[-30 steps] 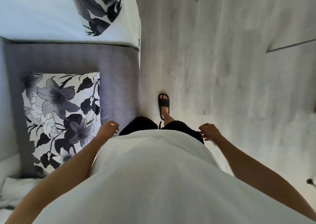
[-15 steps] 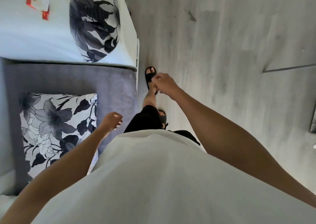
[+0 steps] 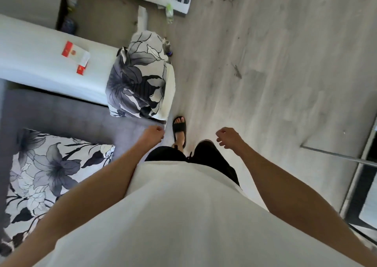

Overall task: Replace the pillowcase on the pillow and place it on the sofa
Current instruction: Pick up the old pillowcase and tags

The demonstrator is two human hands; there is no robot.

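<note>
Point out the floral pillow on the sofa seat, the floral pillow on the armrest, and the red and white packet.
Seat pillow [image 3: 55, 170], head view, central flower.
Armrest pillow [image 3: 136, 79], head view, dark middle.
Packet [image 3: 76, 55], head view, white centre.

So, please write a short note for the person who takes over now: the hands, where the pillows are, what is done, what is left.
Left hand: loosely curled, holds nothing. Right hand: the same.
One grey-and-white flower-print pillow lies flat on the grey sofa seat. A second flower-print pillow rests on the white sofa armrest.
Done: both appear covered, as far as visible.
Left: probably move the armrest pillow to the seat; check it first.
</note>
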